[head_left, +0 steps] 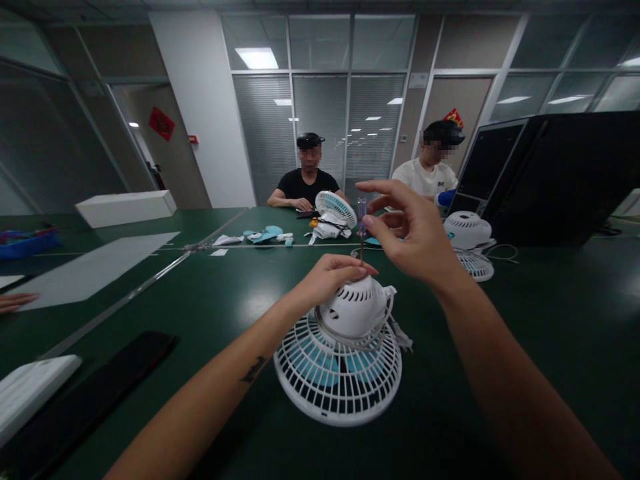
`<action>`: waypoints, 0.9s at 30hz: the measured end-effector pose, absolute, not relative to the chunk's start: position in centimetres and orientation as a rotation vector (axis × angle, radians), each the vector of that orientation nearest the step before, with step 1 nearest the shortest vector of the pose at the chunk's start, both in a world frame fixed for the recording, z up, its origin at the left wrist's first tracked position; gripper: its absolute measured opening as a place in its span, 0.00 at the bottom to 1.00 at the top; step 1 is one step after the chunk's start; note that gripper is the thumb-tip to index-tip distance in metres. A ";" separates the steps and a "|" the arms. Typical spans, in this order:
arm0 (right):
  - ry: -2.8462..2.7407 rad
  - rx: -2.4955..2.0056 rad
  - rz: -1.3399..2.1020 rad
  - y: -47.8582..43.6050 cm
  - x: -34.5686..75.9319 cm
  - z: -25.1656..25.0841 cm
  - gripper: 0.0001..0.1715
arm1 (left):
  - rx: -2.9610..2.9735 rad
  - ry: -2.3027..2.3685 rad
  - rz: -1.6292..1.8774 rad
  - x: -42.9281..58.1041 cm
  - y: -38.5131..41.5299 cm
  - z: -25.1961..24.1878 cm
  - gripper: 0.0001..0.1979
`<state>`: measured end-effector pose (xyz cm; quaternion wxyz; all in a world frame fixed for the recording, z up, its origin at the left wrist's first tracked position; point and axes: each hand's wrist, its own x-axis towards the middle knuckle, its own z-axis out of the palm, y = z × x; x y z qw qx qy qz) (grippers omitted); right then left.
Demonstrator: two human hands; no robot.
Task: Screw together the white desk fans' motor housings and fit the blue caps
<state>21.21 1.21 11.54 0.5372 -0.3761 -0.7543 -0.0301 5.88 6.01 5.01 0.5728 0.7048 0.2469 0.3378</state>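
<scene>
In front of me a small white fan (337,393) lies face down on the green table, its blue blades showing through the grille. Its rounded motor housing (350,310) points up. My left hand (335,273) grips the top of this housing, thumb and fingertips close together by the screwdriver's shaft. Above it, a screwdriver (362,210) with a clear purplish handle stands upright, tip down at the housing. My right hand (407,227) has its thumb and fingers at the handle, with the index finger stretched over the top. The tip is hidden by my left fingers.
Another fan (470,233) lies to the right, beside a large black box (565,173). Across the table sit two people, with a fan (333,213) and blue blades (265,233) before one. A black tray-like object (95,393) and a white object (35,387) are at the left.
</scene>
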 end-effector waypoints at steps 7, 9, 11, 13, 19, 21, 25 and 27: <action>-1.791 -0.910 -0.134 1.5 21.5 11.7 0.16 | 1.713 0.599 0.788 5.8 6.2 5.0 0.11; -1.770 -0.916 -0.112 1.5 21.6 11.7 0.15 | 1.736 0.601 0.791 5.8 6.2 4.9 0.11; -1.757 -0.914 -0.085 1.5 21.7 11.7 0.14 | 1.752 0.604 0.800 5.7 6.2 4.9 0.11; -1.759 -0.903 -0.044 1.5 21.8 11.6 0.14 | 1.755 0.609 0.808 5.7 6.1 5.0 0.11; -1.757 -0.924 0.005 1.7 21.6 11.4 0.21 | 1.679 0.595 0.837 5.9 6.1 5.2 0.12; -1.764 -0.948 -0.053 1.6 21.5 11.5 0.22 | 1.628 0.607 0.834 6.0 6.2 5.1 0.11; -1.781 -0.946 -0.135 1.4 21.3 11.6 0.17 | 1.528 0.625 0.867 6.3 6.1 5.1 0.11; -1.787 -0.918 -0.104 1.4 21.2 11.4 0.19 | 1.521 0.624 0.881 6.3 5.9 5.2 0.13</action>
